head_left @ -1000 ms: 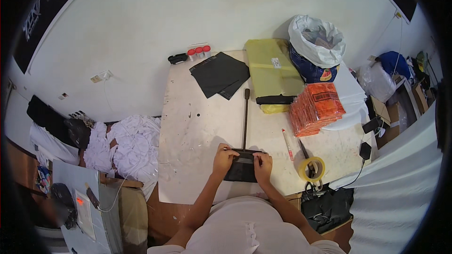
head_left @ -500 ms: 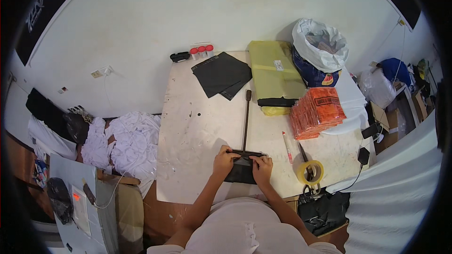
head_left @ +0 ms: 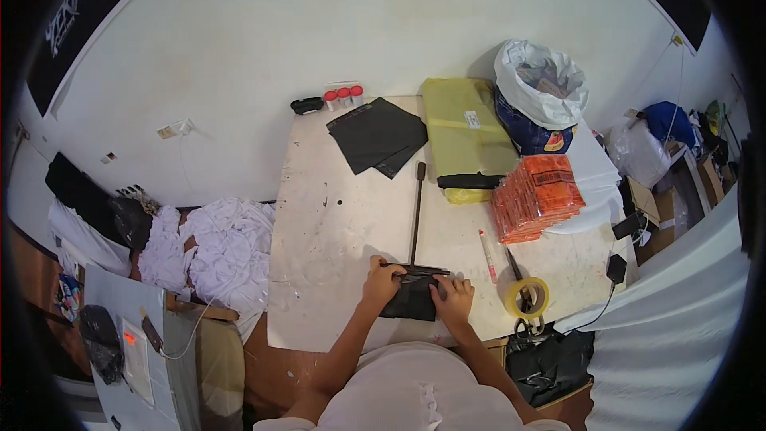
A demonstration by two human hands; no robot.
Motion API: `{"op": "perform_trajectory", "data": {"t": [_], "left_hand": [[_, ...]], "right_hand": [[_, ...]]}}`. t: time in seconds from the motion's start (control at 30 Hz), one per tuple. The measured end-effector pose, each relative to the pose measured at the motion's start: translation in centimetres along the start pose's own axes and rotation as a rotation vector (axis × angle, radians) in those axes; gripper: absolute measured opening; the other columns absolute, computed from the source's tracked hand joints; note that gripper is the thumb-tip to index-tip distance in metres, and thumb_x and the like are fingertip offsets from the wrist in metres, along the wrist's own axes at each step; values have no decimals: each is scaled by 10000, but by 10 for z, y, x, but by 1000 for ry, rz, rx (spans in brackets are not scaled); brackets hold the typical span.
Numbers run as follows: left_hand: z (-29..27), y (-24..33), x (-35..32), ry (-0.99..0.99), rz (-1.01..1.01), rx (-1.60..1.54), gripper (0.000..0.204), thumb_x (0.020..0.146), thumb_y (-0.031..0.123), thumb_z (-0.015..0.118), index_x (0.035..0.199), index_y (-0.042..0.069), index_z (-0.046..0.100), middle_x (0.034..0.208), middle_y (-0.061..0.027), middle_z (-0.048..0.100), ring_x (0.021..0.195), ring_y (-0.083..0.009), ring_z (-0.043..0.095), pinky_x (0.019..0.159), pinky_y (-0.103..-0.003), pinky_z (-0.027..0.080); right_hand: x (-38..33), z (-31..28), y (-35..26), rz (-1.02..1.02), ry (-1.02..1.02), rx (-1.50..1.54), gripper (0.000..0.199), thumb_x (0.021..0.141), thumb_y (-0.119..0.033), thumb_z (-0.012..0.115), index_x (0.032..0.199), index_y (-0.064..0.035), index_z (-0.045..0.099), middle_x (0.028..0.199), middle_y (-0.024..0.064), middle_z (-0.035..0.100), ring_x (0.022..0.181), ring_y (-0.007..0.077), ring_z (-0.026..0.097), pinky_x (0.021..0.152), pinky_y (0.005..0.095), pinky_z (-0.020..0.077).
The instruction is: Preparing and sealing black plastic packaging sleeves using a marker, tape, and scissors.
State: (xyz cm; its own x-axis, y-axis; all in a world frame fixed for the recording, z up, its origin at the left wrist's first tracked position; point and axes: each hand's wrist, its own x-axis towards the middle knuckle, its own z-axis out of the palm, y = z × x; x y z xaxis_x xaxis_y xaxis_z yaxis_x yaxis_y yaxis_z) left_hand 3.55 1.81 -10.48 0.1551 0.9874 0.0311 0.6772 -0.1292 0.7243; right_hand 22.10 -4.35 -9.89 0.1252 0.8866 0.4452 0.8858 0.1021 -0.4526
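At the table's near edge lies a small black plastic packet point(head_left: 410, 303), folded flat. Across its far edge runs the crossbar of a dark T-shaped metal tool point(head_left: 416, 223), whose long shaft points away from me. My left hand point(head_left: 380, 283) is closed at the left end, thumb and fingers pinching the packet's top edge by the bar; exactly what sits between the fingertips is partly hidden. On the packet's right side rests my right hand point(head_left: 452, 301), fingers apart and stretched forward, the thumb touching the black plastic.
Black plastic mailers point(head_left: 375, 137) lie at the back beside a yellow wrapped bundle point(head_left: 467, 124). To the right are a stack of orange packets point(head_left: 538, 195), a red-white marker point(head_left: 488, 257), a tape roll point(head_left: 541, 294) and scissors point(head_left: 523, 326). A white bag point(head_left: 511, 64) stands behind.
My right hand has gone from a pinch at the bar's right end to spread fingers, slightly lower and to the right. The left hand keeps its pinch; the whole view has shifted slightly.
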Motion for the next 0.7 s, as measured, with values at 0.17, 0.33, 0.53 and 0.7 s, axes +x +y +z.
{"op": "perform_trajectory", "data": {"t": [0.17, 0.33, 0.53, 0.7], "left_hand": [[-22, 33, 1, -142, -200, 255, 230, 671, 206, 717, 877, 291, 661, 1119, -55, 403, 1011, -311, 453, 785, -437, 465], [-38, 2, -9, -74, -136, 259, 265, 639, 231, 740, 881, 297, 653, 1154, -42, 395, 1055, -324, 403, 797, -471, 448], [-37, 12, -23, 72, 4, 208, 307, 668, 178, 705, 963, 219, 630, 1133, -68, 447, 1014, -313, 445, 826, -447, 426], [-7, 38, -26, 19, 240, -198, 340, 735, 144, 653, 1069, 134, 592, 1133, -61, 499, 1000, -263, 487, 841, -418, 396]], "right_hand": [[0, -3, 3, 7, -26, -15, 240, 712, -239, 681, 948, -198, 655, 721, 31, 531, 742, 236, 470, 663, 358, 350], [-1, -4, -5, -9, -14, 7, 233, 710, -215, 679, 939, -182, 653, 727, 32, 529, 758, 237, 476, 677, 363, 359], [1, -2, -10, -156, -37, 150, 267, 748, -117, 610, 1015, -120, 605, 897, 65, 528, 838, 260, 482, 731, 383, 366], [12, 4, -30, -289, -193, 249, 289, 752, -99, 592, 1040, -104, 585, 1010, 92, 513, 955, 278, 467, 815, 385, 354]]}}
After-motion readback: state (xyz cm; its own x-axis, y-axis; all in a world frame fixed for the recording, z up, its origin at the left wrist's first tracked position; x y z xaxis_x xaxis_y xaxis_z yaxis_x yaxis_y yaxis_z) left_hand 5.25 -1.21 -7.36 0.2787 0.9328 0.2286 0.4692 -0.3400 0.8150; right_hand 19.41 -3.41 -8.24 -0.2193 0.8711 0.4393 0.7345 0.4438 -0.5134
